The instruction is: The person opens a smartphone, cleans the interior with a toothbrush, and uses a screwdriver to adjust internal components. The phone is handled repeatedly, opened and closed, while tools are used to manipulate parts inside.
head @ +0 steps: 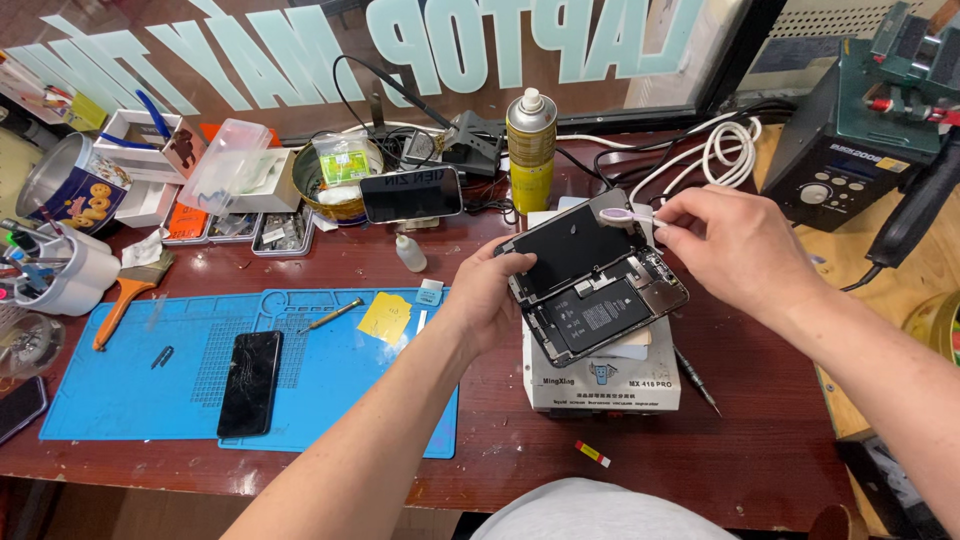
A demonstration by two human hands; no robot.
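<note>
My left hand (487,300) holds the opened phone (590,285) while my right hand (735,250) pinches a thin pry tool (622,214) at its far edge, and pushing too hard may crack the screen or tear a cable.

A blue repair mat (330,370) lies on the reddish worktop (720,450), carrying a cracked black phone screen (250,383) and a yellow sticky note (385,318). A paintbrush (128,296) rests at its left edge. Behind stand a yellow spray can (531,138) and coiled white cable (725,150).
</note>
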